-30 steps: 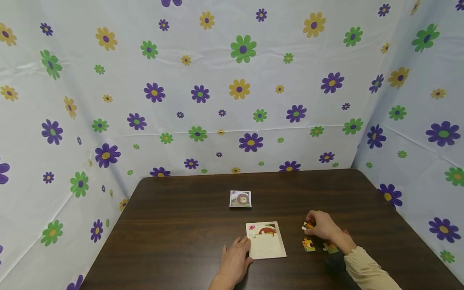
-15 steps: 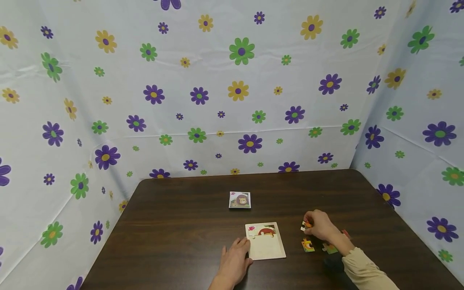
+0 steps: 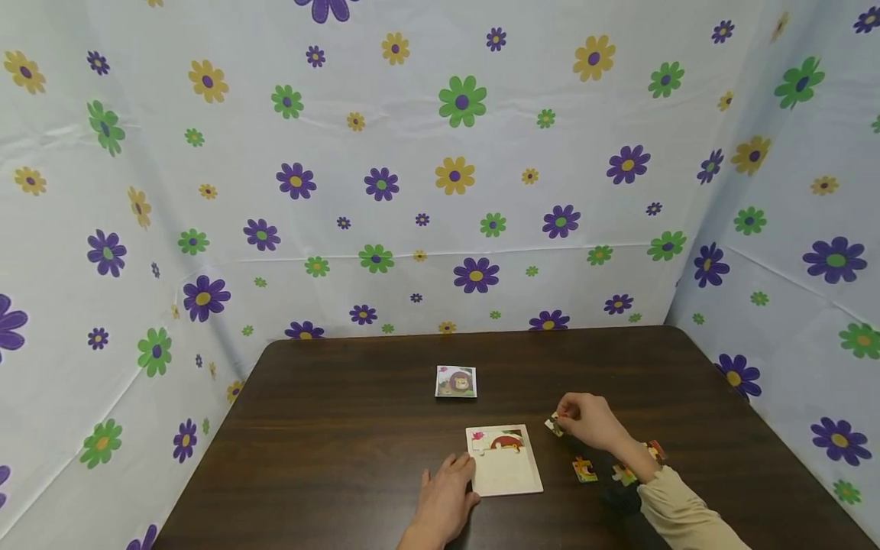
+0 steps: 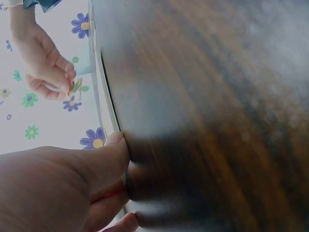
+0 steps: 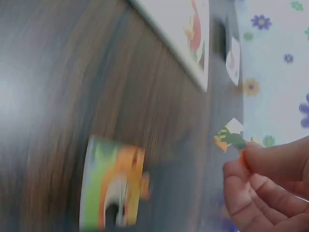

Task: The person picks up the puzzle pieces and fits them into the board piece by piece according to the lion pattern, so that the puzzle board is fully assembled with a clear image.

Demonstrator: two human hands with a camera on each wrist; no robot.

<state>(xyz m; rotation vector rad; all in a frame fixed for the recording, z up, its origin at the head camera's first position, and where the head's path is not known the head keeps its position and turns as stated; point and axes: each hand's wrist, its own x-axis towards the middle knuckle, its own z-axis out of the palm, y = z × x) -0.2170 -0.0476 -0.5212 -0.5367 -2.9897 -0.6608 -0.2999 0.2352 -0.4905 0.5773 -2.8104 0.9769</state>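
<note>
Jigsaw piece (image 3: 553,425), one: pinched between thumb and fingers of the right hand (image 3: 593,422), raised off the table. Loose jigsaw pieces (image 3: 585,470), three: one nearer the person than the right hand, two beside its wrist. Wooden puzzle tray (image 3: 505,472), one: between the hands, pieces along its far edge; left hand (image 3: 445,496), fingers loosely extended, touches its left side. Lion picture card (image 3: 456,382): beyond both hands. Dark wood-grain table (image 3: 330,443): beneath all.
</note>
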